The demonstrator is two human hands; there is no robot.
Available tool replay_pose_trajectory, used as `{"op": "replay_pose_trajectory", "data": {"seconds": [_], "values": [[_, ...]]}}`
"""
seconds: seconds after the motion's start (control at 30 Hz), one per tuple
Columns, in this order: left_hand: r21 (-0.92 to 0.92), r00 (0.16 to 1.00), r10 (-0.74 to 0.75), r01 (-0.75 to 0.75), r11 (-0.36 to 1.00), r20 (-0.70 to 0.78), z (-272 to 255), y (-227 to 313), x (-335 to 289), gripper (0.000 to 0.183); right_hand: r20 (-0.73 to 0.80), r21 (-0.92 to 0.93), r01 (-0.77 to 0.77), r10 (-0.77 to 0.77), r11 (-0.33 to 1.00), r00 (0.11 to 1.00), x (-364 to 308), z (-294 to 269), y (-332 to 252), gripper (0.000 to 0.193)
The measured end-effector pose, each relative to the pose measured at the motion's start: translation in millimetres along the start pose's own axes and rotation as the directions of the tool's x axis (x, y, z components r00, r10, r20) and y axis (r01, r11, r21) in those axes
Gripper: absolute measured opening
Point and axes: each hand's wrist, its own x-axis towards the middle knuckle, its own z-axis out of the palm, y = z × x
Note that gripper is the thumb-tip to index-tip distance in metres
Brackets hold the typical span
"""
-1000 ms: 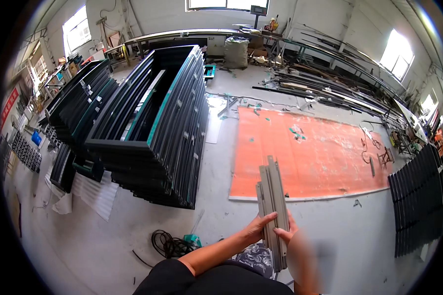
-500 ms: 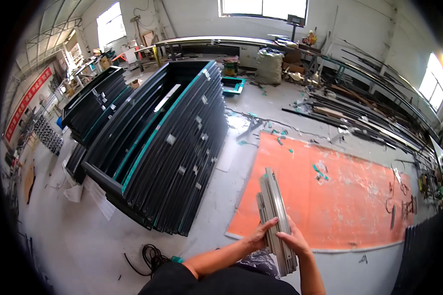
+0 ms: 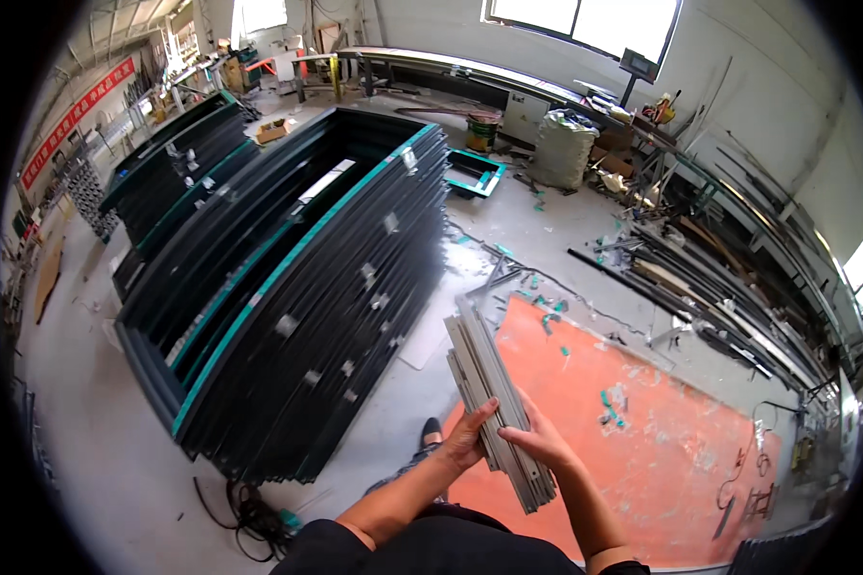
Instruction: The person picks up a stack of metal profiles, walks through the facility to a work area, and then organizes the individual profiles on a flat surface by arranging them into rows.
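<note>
Grey bundled profile strips (image 3: pixel 482 369) slanted far-left to near-right between left hand (image 3: pixel 466 441) and right hand (image 3: pixel 539 437), both equally close, fingers grasping them around mid-length.

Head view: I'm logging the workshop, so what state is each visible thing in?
Strips, bundled, held tilted
Left hand, closed on strips
Right hand, closed on strips
Black frames, stacked
Small frame, lying flat
Orange sheet, spread flat, white-marked
Sack, standing upright
Cable, loosely coiled

stack of dark frames (image 3: pixel 321 311), orange floor mat (image 3: pixel 633 446), pale sack (image 3: pixel 562 151), red banner (image 3: pixel 79 121)
</note>
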Motion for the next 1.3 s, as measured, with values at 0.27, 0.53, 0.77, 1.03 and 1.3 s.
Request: {"op": "replay_pose_trajectory", "data": {"seconds": [0.27,0.53,0.77,1.03,1.3], "values": [[0.023,0.992,-0.117,0.116,0.993,0.048,29.9,60.6,135.5,0.056,-0.18,0.045,-0.097,0.104,0.994,0.978,95.9,-76.6,-21.0,0.085],[-0.02,0.971,-0.197,0.196,0.98,-0.139,17.4,67.2,220.3,0.055,-0.095,0.168,-0.249,0.267,0.954,0.959,168.9,-139.4,13.3,0.076],[-0.05,0.953,-0.068,0.055,0.997,-0.295,-1.1,66.5,334.2,0.061,0.089,0.212,-0.311,0.298,0.927,0.95,270.4,-232.9,61.0,0.074],[-0.211,0.842,-0.009,-0.125,0.969,-0.539,19.1,45.2,435.9,0.059,0.358,0.182,-0.312,0.233,0.932,0.904,358.7,-331.9,77.9,0.068],[-0.175,0.76,0.222,-0.402,0.899,-0.611,-2.3,64.5,427.9,0.057,0.511,-0.014,-0.341,0.3,0.94,0.805,410.5,-302.6,87.0,0.074]]}}
